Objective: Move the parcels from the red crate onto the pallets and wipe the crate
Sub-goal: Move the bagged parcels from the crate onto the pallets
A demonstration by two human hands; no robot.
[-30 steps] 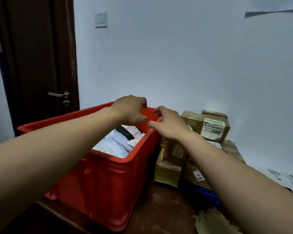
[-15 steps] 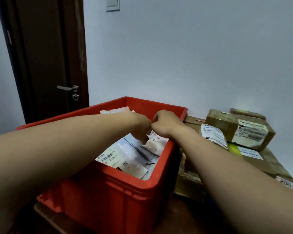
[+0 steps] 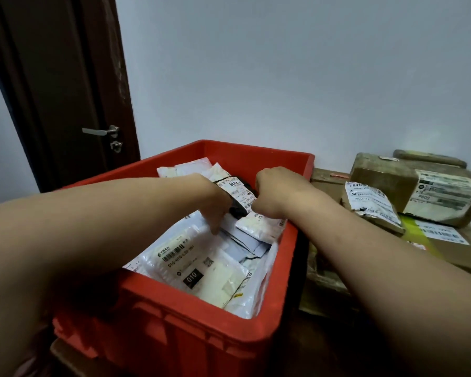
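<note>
The dark parcel (image 3: 235,193), which carried a white label, was in the far part of the red crate (image 3: 191,338), raised a little above the other parcels. The right hand (image 3: 276,194) was curled, with its grip closed on the right end of this parcel at the label. The left hand (image 3: 215,204) held the left side. Its fingers went down behind the parcel, so its grip seemed closed around the edge, but the fingertips were hidden. Just under the parcel lay a small white packet (image 3: 259,229), and nearer lay a large white mailer (image 3: 199,265) marked 010. The crate was full of such flat bags. To the right of the crate, close to its wall, stood the brown boxes (image 3: 419,191) in an uneven pile. The pallets under them could not be seen. A dark door (image 3: 60,91) stood far left.

I judge that the lifting had only begun. If the hands pulled mainly on the label, the paper could tear and the parcel could drop back. The smooth bags could also slide. The small packet could be dragged over the right rim and fall into the gap beside the boxes. A parcel put on the tilted pile could slip off.
</note>
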